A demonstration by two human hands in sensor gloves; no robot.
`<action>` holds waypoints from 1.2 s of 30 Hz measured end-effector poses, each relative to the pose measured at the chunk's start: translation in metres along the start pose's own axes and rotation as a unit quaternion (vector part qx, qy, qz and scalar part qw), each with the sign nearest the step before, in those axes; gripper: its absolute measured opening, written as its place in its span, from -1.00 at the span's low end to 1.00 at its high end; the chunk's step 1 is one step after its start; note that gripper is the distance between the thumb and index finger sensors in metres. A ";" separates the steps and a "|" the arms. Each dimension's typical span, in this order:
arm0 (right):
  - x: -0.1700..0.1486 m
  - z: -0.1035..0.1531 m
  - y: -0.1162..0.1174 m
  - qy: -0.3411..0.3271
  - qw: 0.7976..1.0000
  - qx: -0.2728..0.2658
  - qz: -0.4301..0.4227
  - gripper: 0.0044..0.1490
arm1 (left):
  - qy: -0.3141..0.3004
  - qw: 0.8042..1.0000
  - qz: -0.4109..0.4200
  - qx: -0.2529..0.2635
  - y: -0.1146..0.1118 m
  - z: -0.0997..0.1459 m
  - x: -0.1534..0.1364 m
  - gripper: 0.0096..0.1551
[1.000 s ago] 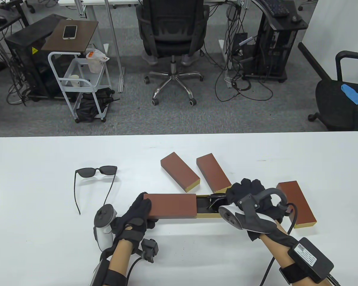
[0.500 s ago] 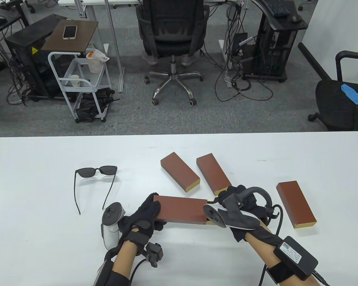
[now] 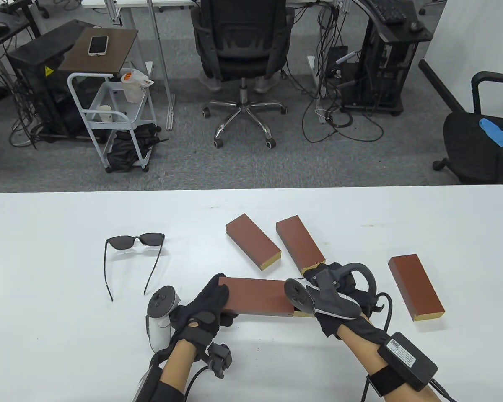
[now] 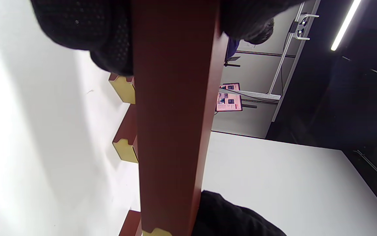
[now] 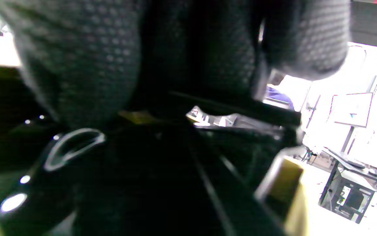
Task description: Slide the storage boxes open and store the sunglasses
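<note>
A brown storage box (image 3: 255, 296) lies near the table's front, its sleeve almost fully over the gold inner tray (image 3: 304, 314). My left hand (image 3: 205, 307) grips the sleeve's left end; the sleeve fills the left wrist view (image 4: 172, 114). My right hand (image 3: 337, 293) holds the tray's right end, fingers hidden under the tracker. The right wrist view shows dark sunglasses (image 5: 77, 157) lying in the tray, right under my fingers (image 5: 77, 59). A second pair of black sunglasses (image 3: 134, 251) lies unfolded on the table to the left.
Three closed brown boxes lie nearby: two behind the hands (image 3: 252, 240) (image 3: 299, 242) and one to the right (image 3: 416, 287). An office chair (image 3: 243, 46) and a cart (image 3: 109, 104) stand beyond the table's far edge.
The sleeve and tray have slid together, so the open gap with the sunglasses is nearly covered. Both hands moved toward each other and the box shifted slightly right.
</note>
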State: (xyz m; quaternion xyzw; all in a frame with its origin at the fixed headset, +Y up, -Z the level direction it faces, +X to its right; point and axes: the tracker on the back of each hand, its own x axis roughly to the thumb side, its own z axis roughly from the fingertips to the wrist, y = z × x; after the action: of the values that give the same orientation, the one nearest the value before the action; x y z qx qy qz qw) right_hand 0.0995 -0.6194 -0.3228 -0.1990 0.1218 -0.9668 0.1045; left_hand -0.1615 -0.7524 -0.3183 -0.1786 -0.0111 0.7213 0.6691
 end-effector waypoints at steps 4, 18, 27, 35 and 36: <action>0.000 0.002 0.004 0.008 1.000 -0.022 -0.018 -0.54 | 0.004 1.000 0.022 0.000 0.003 -0.001 -0.003 -0.14; -0.067 0.014 0.010 0.189 0.940 -0.056 -0.279 -0.25 | 0.001 0.999 0.030 0.010 0.009 0.000 -0.002 -0.15; -0.087 0.040 0.101 0.293 0.696 0.021 -0.655 -0.23 | -0.004 0.999 0.043 0.011 0.011 0.000 -0.003 -0.15; -0.077 0.055 0.139 0.309 0.658 -0.011 -0.687 -0.36 | 0.009 1.000 0.022 0.020 0.011 -0.001 -0.009 -0.15; -0.077 0.057 0.141 0.316 0.660 -0.015 -0.682 -0.37 | 0.011 1.000 0.019 0.017 0.011 -0.001 -0.010 -0.15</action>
State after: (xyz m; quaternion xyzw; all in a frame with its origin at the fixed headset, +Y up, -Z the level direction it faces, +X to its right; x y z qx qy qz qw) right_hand 0.2136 -0.7449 -0.3390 0.0892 -0.0081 -0.7704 -0.6313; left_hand -0.1714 -0.7630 -0.3199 -0.1757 0.0122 0.7318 0.6583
